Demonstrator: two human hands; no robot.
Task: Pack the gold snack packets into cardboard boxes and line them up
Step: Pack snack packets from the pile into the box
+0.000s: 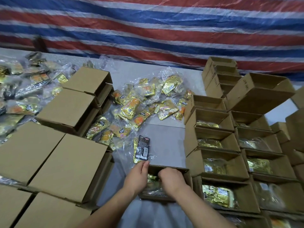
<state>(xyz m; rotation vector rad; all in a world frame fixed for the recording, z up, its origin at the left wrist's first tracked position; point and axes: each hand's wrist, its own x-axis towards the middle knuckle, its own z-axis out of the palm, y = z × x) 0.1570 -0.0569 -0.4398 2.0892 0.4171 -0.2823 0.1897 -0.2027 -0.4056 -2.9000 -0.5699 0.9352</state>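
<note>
Head view, read from the left edge: closed cardboard boxes [69, 106] are stacked along the left and lower left, with more bagged gold packets [19, 89] behind them at upper left. At centre, a loose heap of gold snack packets [144, 102] in clear wrap lies on the grey floor [164, 142], so plenty is left to pack. Just below it one packet [141, 149] lies back-side up, touching the far rim of the open box [185, 171] being filled at lower centre.

Both hands are at that box. The left hand [137, 176] has its fingers loosely curled at the far rim, fingertips touching the packet's lower edge; whether it pinches it I cannot tell. The right hand [171, 178] reaches inside with fingers curled down over the gold packets already in (what it holds, if anything, is hidden).

To the right, two columns of open filled boxes [218, 163] are lined up, with empty boxes [220, 74] stacked at upper right. I judge the job somewhere mid-way.
</note>
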